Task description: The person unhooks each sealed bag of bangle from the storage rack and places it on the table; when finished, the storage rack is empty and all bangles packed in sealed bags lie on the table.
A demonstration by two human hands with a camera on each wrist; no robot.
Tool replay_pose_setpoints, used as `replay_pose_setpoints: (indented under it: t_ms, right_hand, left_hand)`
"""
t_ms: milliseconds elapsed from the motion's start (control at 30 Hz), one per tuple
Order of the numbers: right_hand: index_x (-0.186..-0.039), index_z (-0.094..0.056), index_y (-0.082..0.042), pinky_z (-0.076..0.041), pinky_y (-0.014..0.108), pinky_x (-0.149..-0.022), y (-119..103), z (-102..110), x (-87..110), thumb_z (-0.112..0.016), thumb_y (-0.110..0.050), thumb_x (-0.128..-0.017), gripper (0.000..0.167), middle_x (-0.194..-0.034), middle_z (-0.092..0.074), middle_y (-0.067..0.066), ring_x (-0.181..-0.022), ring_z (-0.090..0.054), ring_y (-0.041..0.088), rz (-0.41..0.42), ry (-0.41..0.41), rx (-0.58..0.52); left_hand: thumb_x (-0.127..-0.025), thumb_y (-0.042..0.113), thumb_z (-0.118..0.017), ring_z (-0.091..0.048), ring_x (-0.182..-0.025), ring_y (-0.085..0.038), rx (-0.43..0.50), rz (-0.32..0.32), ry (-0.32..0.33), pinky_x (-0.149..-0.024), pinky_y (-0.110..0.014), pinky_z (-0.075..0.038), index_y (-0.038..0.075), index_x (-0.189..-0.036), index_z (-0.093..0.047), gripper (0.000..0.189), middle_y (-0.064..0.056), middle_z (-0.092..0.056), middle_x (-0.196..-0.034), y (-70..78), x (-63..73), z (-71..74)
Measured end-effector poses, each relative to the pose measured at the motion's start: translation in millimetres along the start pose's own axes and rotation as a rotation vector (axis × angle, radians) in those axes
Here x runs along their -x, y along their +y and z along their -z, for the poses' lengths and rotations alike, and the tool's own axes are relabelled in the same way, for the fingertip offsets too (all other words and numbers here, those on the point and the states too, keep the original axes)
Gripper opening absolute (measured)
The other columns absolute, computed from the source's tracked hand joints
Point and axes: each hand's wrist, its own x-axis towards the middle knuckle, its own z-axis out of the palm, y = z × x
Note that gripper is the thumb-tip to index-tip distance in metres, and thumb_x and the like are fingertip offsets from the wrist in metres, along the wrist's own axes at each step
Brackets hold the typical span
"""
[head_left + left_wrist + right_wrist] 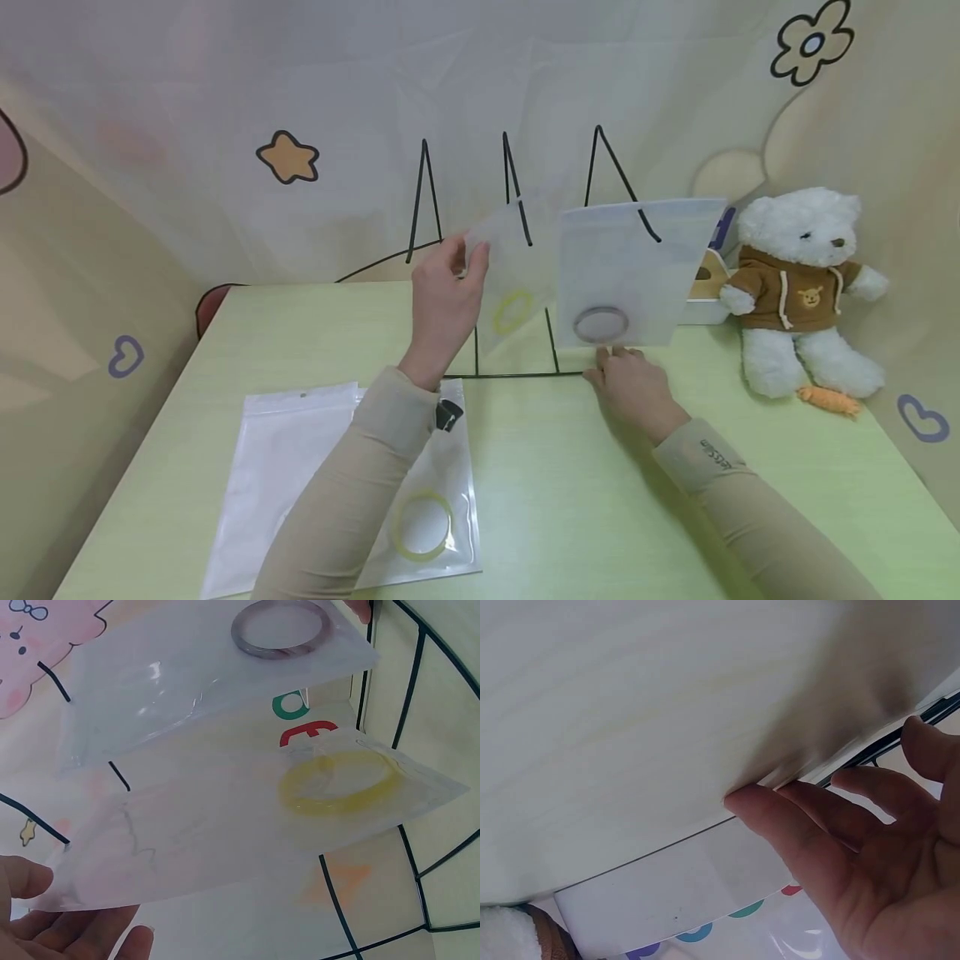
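My left hand (447, 304) pinches the upper edge of a translucent zip bag (202, 817) between thumb and fingers. Inside that bag lies a yellow bangle (341, 784), near its lower end. The bag overlaps the middle hook of a black wire display rack (517, 376). On the rack's right hook hangs a second zip bag (637, 258) with a greyish-purple bangle (601, 325). My right hand (636, 387) rests its fingertips on the table beside the rack's front bar, just below the hanging bag, and grips nothing.
A white zip bag (288, 450) and a clear one (461, 467) with a yellow bangle (396, 533) lie flat at the front left, partly under my left forearm. A teddy bear (806, 292), an orange toy carrot (828, 402) and a white box (705, 312) stand to the right.
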Motion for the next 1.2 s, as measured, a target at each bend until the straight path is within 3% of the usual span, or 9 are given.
replay_pose_setpoints:
  t_ms: [167,367,567,800,1033,1200]
  right_hand:
    - [-0.106,-0.060,0.003,-0.051,0.053,-0.056,0.2,-0.2,-0.3,-0.054,-0.030,-0.100,0.034,-0.092,-0.060,0.020,-0.092,-0.060,0.042,0.011,0.023,0.002]
    - [-0.126,-0.056,0.007,-0.052,0.057,-0.064,1.2,-2.6,-1.0,-0.052,-0.032,-0.101,0.047,-0.109,-0.060,0.026,-0.100,-0.058,0.046,0.012,0.013,0.020]
    - [-0.138,-0.048,0.006,-0.052,0.060,-0.070,1.8,-3.5,-1.8,-0.048,-0.035,-0.102,0.054,-0.128,-0.052,0.030,-0.111,-0.053,0.049,-0.008,-0.015,0.021]
    - [-0.132,-0.052,0.007,-0.052,0.058,-0.066,2.3,-3.2,-1.9,-0.051,-0.033,-0.101,0.050,-0.114,-0.058,0.027,-0.103,-0.057,0.046,-0.001,-0.007,0.016]
    - [-0.112,-0.060,0.003,-0.051,0.056,-0.060,1.0,-1.7,-2.4,-0.053,-0.031,-0.100,0.037,-0.099,-0.062,0.021,-0.096,-0.059,0.043,0.000,0.005,0.013]
    - [-0.124,-0.057,0.006,-0.052,0.058,-0.064,-0.1,-0.2,-1.1,-0.052,-0.032,-0.101,0.045,-0.109,-0.061,0.026,-0.101,-0.058,0.045,-0.001,-0.004,0.016]
  left_hand:
    - [-0.099,0.017,-0.056,-0.070,-0.087,-0.020,-0.004,-0.014,-0.012,-0.067,-0.029,-0.053,-0.001,-0.094,-0.073,0.024,-0.012,-0.073,-0.088,-1.1,0.5,-0.5]
    - [-0.099,0.016,-0.057,-0.071,-0.082,-0.018,0.014,-0.033,-0.004,-0.048,-0.022,-0.039,-0.001,-0.090,-0.074,0.026,-0.012,-0.073,-0.085,-1.3,1.0,-1.2]
    - [-0.098,0.014,-0.058,-0.070,-0.075,-0.024,0.039,-0.060,0.019,-0.045,-0.021,-0.036,-0.003,-0.090,-0.074,0.025,-0.014,-0.072,-0.081,-0.7,1.9,-2.5]
    - [-0.099,0.014,-0.057,-0.058,-0.059,-0.016,0.041,-0.094,0.034,-0.043,-0.020,-0.033,-0.003,-0.082,-0.071,0.027,-0.014,-0.070,-0.074,-1.5,3.5,-3.1]
    - [-0.098,0.013,-0.058,-0.066,-0.068,-0.017,0.027,-0.130,0.053,-0.048,-0.021,-0.039,-0.002,-0.082,-0.072,0.025,-0.012,-0.070,-0.073,0.0,6.7,-1.2]
    - [-0.097,0.012,-0.058,-0.063,-0.065,-0.016,0.025,-0.137,0.053,-0.043,-0.021,-0.033,-0.002,-0.079,-0.070,0.026,-0.010,-0.069,-0.072,2.9,9.5,0.5]
